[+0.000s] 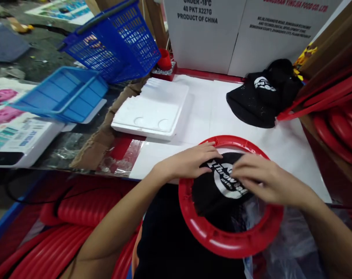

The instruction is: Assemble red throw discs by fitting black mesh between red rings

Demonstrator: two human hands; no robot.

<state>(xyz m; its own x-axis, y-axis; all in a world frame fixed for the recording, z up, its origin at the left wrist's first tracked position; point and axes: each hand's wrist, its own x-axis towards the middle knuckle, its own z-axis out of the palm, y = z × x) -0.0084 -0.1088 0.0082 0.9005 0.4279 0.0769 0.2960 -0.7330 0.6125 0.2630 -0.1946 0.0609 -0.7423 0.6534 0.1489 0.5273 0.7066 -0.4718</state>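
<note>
1. The left hand (190,161) lies flat, fingers spread and stretched forward, on the upper left part of the black cloth (213,193). Its fingertips touch the inner edge of the red ring (222,242). It presses down and does not pinch.
2. The black cloth, with a white round print, lies inside the red ring, filling the left and middle of the opening. The ring lies flat at the near edge of the white table (239,124), its near half hanging over the edge toward the person.
3. The right hand (265,182) rests on the right part of the cloth, over the print. Its fingers are bent and drawn together toward the left; they seem to pinch the cloth, though the fingertips are partly hidden and I cannot tell for sure.
4. Both hands are on the cloth, nearly meeting at the middle of the ring; the right hand is nearer the print.
5. Farther right and back, a second black cloth bundle (260,97) lies on the table, well apart from the hands, beside stacked red rings (335,116).
</note>
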